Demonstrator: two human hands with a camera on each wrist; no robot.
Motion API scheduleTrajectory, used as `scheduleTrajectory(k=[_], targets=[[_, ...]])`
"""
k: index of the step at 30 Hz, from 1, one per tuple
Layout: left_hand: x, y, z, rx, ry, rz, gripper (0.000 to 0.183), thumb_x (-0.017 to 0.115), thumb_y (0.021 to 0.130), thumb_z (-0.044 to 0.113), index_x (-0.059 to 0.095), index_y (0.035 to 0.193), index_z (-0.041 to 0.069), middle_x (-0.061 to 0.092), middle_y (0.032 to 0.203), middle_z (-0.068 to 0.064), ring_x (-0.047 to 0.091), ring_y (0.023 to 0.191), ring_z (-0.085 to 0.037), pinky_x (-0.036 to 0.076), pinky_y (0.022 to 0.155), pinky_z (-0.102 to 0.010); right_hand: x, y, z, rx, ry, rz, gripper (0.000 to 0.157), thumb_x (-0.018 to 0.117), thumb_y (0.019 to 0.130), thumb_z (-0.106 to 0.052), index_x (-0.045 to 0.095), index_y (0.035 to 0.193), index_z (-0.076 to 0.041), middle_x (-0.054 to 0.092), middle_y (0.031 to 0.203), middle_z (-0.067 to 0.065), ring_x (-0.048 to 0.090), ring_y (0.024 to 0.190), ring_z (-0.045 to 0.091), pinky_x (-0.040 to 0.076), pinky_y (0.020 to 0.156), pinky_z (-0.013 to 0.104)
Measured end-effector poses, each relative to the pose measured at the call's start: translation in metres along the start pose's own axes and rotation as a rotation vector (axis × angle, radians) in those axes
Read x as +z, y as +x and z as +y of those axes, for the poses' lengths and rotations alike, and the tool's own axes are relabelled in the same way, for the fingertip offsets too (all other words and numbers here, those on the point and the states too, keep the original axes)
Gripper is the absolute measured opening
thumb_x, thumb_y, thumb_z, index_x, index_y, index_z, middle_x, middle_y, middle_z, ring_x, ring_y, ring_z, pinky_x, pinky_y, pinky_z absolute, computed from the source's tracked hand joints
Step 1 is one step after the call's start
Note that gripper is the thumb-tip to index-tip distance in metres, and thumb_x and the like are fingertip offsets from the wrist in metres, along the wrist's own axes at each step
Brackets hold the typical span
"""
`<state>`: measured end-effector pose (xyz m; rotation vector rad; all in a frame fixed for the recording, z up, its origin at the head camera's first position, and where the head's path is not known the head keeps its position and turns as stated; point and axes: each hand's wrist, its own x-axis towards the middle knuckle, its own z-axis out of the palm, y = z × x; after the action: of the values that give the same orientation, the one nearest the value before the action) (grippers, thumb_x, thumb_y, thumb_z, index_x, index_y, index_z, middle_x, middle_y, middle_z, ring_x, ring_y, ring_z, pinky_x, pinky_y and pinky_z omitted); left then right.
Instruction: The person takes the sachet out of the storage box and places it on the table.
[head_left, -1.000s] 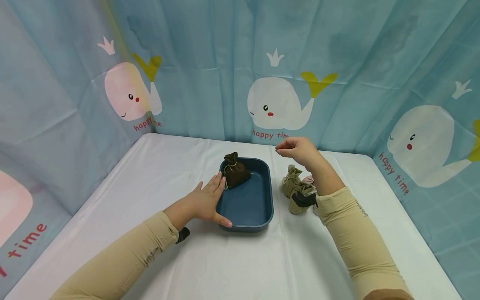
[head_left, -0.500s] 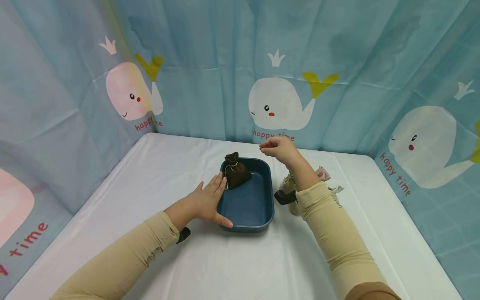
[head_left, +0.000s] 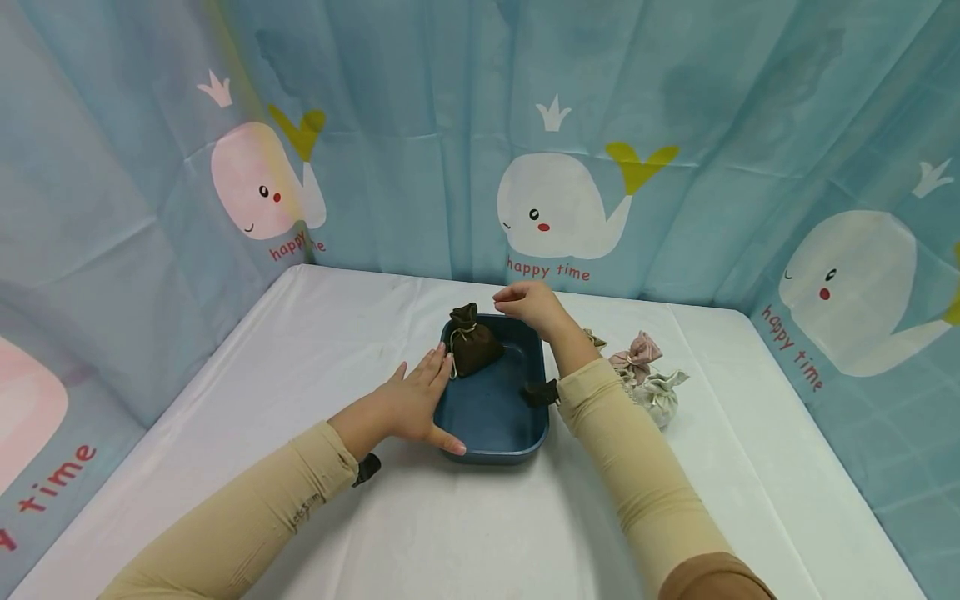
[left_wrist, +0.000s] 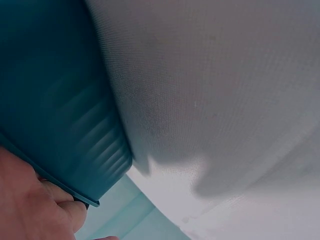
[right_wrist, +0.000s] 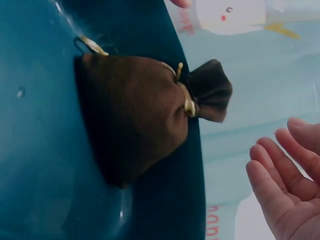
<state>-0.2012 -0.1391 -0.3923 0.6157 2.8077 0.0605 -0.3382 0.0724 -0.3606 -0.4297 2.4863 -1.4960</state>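
A blue rectangular tray [head_left: 491,421] stands on the white-covered table. Inside, a brown drawstring pouch [head_left: 474,350] leans in the far left corner, its tied neck above the rim. My left hand [head_left: 411,406] lies along the tray's left rim with straight, spread fingers; the left wrist view shows them at the edge of the tray wall [left_wrist: 55,100]. Over the tray's far right corner hovers my right hand [head_left: 534,308], holding nothing. In the right wrist view its loosely bent fingers [right_wrist: 272,187] are apart from the pouch's neck [right_wrist: 212,92].
Right of the tray sit a pink pouch [head_left: 637,354] and a pale silvery pouch [head_left: 660,396]. An olive pouch [head_left: 595,338] is mostly hidden behind my right forearm. A blue curtain [head_left: 390,167] printed with whales closes off the table's back and sides.
My right hand has moved left from above the pouches at the right to over the tray's far corner, uncovering the pink and silvery pouches. The left hand has stayed on the rim.
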Motion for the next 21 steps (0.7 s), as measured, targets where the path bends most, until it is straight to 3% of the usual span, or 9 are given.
scheduleTrajectory(k=[4,9,21], targets=[[-0.001,0.0,0.0,0.0,0.004,-0.001,0.138,0.048,0.05,0.089,0.0,0.147,0.004,-0.011,0.152,-0.013,-0.006,0.139,-0.026,0.013,0.105,-0.058,0.009,0.007,-0.001,0.003,0.0,0.01,0.023,0.062,0.088,-0.015,0.066,0.108,-0.006,0.063,0.11,0.009,0.06,0.1,0.024,0.047,0.087,0.034],[-0.001,-0.001,0.0,0.0,-0.01,-0.001,0.138,0.047,0.049,0.09,-0.001,0.147,0.005,-0.011,0.152,-0.013,-0.007,0.139,-0.026,0.012,0.105,-0.058,0.02,0.016,0.001,-0.002,-0.091,0.012,0.025,0.063,0.087,-0.016,0.066,0.111,-0.009,0.064,0.11,0.007,0.06,0.099,0.022,0.046,0.088,0.036],[0.001,-0.001,-0.001,0.003,-0.013,0.009,0.141,0.043,0.046,0.093,-0.001,0.147,0.005,-0.01,0.152,-0.013,-0.004,0.14,-0.027,0.012,0.105,-0.058,0.038,0.026,-0.001,0.011,-0.221,-0.021,0.034,0.06,0.088,-0.011,0.06,0.122,-0.009,0.058,0.123,0.008,0.053,0.114,0.022,0.042,0.094,0.036]])
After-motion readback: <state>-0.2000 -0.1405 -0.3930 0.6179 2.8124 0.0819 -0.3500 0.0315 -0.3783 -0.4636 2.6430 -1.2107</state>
